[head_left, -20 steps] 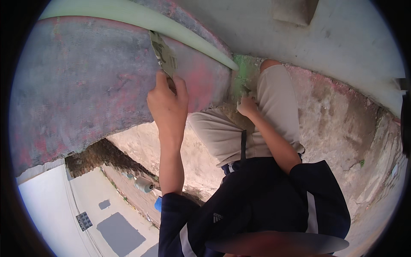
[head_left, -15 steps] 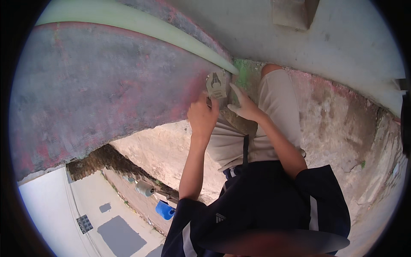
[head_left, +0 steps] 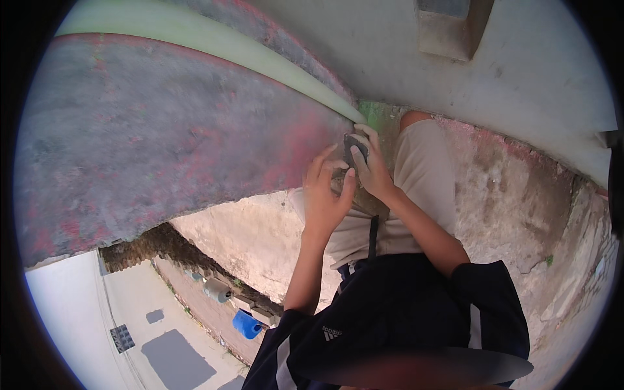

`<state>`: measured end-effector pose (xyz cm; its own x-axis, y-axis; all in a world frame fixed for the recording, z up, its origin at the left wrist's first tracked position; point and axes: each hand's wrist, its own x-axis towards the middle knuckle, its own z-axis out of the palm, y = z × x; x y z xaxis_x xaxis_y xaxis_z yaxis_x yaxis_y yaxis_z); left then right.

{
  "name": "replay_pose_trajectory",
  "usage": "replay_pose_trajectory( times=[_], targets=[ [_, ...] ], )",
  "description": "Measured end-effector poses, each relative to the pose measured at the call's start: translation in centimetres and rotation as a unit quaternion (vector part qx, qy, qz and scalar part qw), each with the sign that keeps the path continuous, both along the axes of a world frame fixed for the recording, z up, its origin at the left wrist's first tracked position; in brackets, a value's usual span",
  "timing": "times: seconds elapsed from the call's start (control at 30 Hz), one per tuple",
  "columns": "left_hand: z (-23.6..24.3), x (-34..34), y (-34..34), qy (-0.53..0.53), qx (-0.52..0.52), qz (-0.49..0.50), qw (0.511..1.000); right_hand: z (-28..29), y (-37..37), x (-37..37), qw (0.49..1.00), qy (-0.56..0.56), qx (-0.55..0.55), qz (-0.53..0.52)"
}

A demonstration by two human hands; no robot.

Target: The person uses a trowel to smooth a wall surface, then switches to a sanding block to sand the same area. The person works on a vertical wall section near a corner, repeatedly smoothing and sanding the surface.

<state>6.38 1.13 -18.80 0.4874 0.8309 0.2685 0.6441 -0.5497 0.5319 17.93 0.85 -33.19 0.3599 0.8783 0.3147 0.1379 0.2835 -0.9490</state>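
A broad grey slab (head_left: pixel 149 143), mottled with pink and red, is filling the left side of the view, its rough lower edge bending with the lens. A pale grey wall (head_left: pixel 377 52) is spanning the upper right, and a weathered brown surface (head_left: pixel 500 175), pinkish along its top border, is stretching below that wall. The person is wearing a dark shirt (head_left: pixel 390 299) with light stripes on the sleeves, and this is taking up the lower middle. A long pale green strip (head_left: pixel 221 49) is running along the slab's upper edge and narrowing toward the corner by the wall. Beige shorts (head_left: pixel 426 169) are covering the thighs, one knee showing bare near the wall. A boxy grey block (head_left: pixel 447 32) is jutting from the wall at the top. Beyond the slab's lower edge, a blue container (head_left: pixel 247 324) is standing near a greyish rounded container (head_left: pixel 217 290).

The left hand (head_left: pixel 327 198) is staying half open, its fingers bent and spread, the thumb apart from them; whether its fingertips are touching anything is impossible to tell. The right hand (head_left: pixel 376 168) is closing partway around a small dark piece (head_left: pixel 355 148), gripping it between thumb and fingers. That piece is sitting just beside the slab's narrow right end, between the two hands, with its dark face partly showing.
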Motion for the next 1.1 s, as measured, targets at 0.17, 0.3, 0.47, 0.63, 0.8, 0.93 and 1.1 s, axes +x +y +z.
replay_pose_trajectory(
  times=[0.17,0.3,0.47,0.63,0.8,0.93,1.1],
  targets=[
    [6.2,-6.6,-1.2,-0.037,0.372,0.149,0.916,2.2,9.3,1.3,0.96,0.216,-0.115,-0.135],
    [7.7,-10.8,1.4,-0.013,0.481,0.233,0.845,8.6,18.7,1.6,0.974,0.05,0.01,-0.22],
    [5.7,-9.4,5.5,-0.049,0.478,0.2,0.854,20.7,21.4,1.3,0.974,0.217,-0.029,-0.063],
    [5.0,-7.9,7.7,-0.079,0.537,0.226,0.809,21.8,23.0,2.6,0.959,0.116,0.257,-0.022],
    [4.8,-8.2,8.0,-0.101,0.537,0.209,0.811,7.7,20.2,3.0,0.987,0.057,0.122,-0.089],
    [4.4,-8.0,8.2,-0.094,0.544,0.21,0.807,6.0,18.7,2.0,0.974,0.144,-0.124,-0.121],
    [3.6,-7.0,8.2,-0.134,0.527,0.225,0.808,17.4,22.6,2.1,0.98,0.151,0.098,-0.082]
  ],
)
